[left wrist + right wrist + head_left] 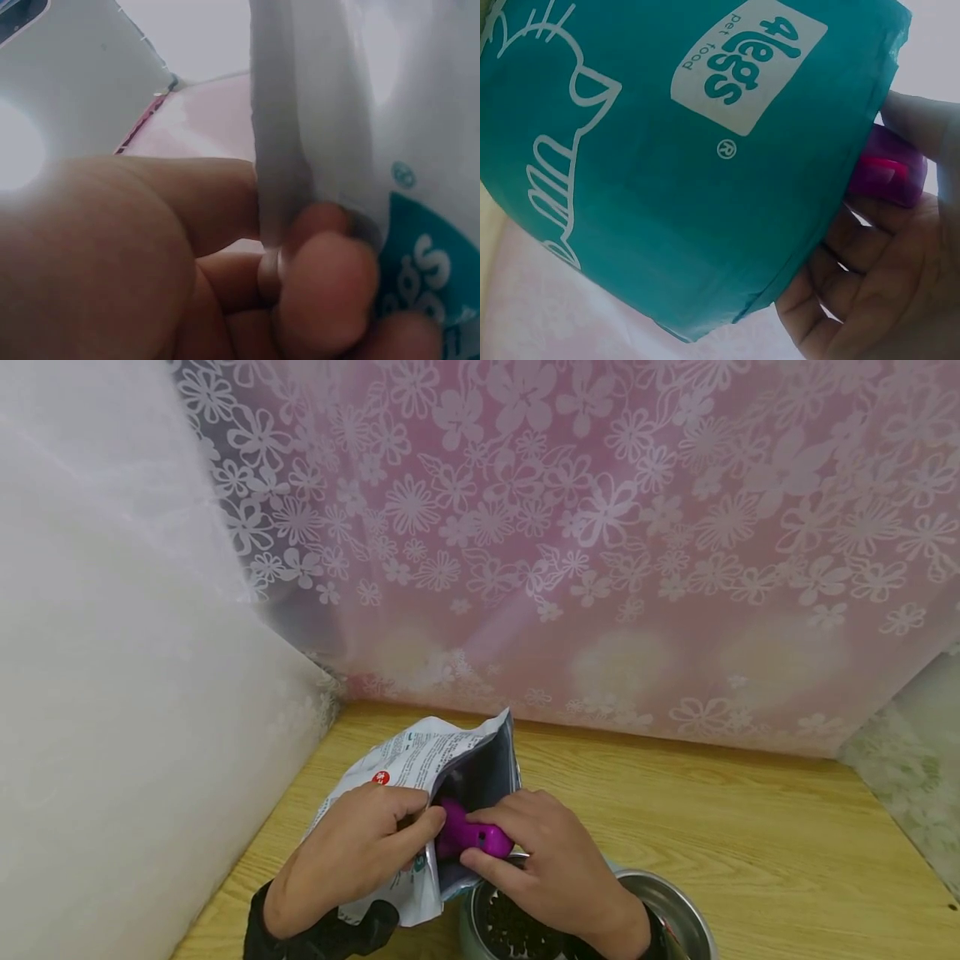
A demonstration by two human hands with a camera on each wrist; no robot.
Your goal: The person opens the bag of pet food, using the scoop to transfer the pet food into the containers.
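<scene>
1. Pink translucent curtain with white flower print [600,527], across the upper frame. Hanging behind the work, so unlikely to cause trouble.
2. Pale yellow wood-grain table [750,827], across the lower frame. Likely to catch stray pieces in case of a spill past the bowls.
3. White-and-teal soft plastic bag [397,760] marked "4legs pet food", lower centre of the frame. Tilted, with a silvery-grey lining and a mouth gaping rightward; how full, cannot tell. Could sag or fold shut at the mouth, being so limp, if held too slackly.
4. Pair of round stainless-steel bowls [693,910], at the bottom edge, right of centre. Partly covered by the right hand and wrist, so could be knocked by a low sweep.
5. Left hand [360,839], lower left of centre. Pinching the left edge of the bag's mouth between thumb and fingers. Could lose that thin, slick edge by pinching too near the rim.
6. Right hand [551,860], lower centre. Pinching the scoop between thumb and fingers, close by the opposite rim. Could drag the bag over by brushing against that rim.
7. Purple plastic scoop [491,841] with a rounded handle, between both hands at the bag's mouth. Inner end mostly hidden; load, cannot tell. Could snag on the lining or tip sideways from a twist of the wrist.
8. Small dark pieces [517,922], in the left bowl. Could scatter from a bump to the bowl.
</scene>
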